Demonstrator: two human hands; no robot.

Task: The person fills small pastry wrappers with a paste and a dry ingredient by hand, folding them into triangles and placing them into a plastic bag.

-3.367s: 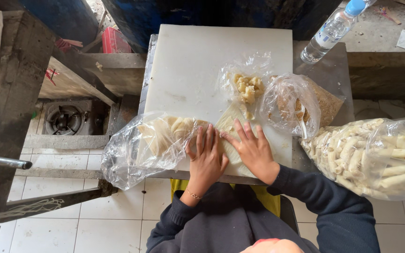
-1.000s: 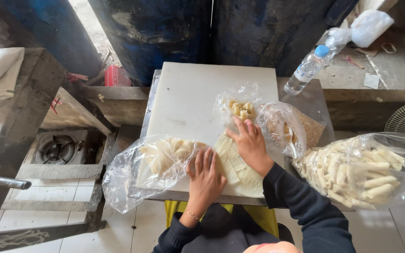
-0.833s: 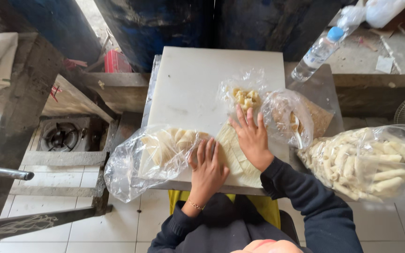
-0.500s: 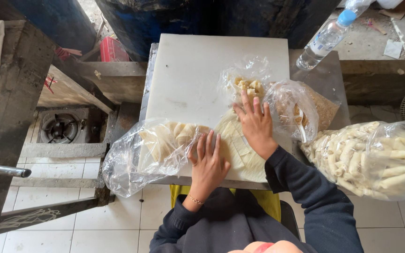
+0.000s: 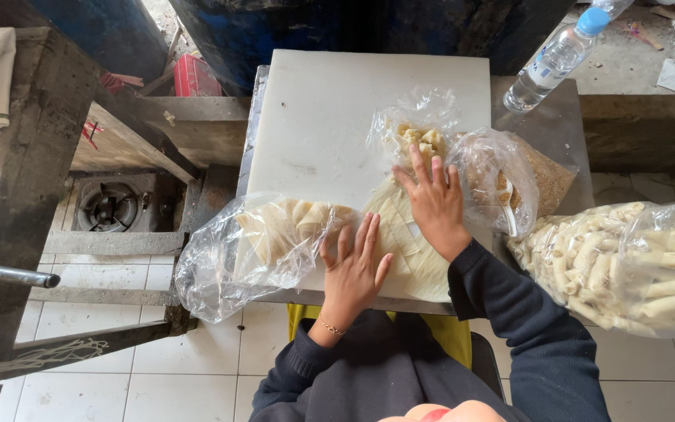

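**Thin wrapper sheets pressed flat under two open hands**

At the far left a gas burner (image 5: 109, 207) is seen below table level, apart from the work. On the near left edge of the white cutting board (image 5: 330, 117) a clear plastic bag (image 5: 236, 250) of pale folded pieces is spread, hanging partly over the table edge.

Just beside it, the left hand (image 5: 353, 270) is laid palm down with fingers spread and nearly straight; nothing is gripped, and the fingertips rest on the left edge of the stack of wrapper sheets (image 5: 408, 242), close to the bag's mouth. The stack lies at the board's near edge, between the two hands. It is judged to be light, soft and floppy, thin enough to tear, and likely to cling sheet to sheet; a single sheet would best be lifted at a free corner or edge, peeled slowly rather than pulled.

The right hand (image 5: 435, 203) is likewise opened flat, fingers splayed, pressed on the upper part of the stack, with nothing closed in it. Beyond its fingertips a small bag of filling (image 5: 419, 133) is seen, then a bag of crumbs (image 5: 509, 180), and at the far right a large bag of finished rolls (image 5: 634, 266). A water bottle (image 5: 556, 55) is laid at the upper right.
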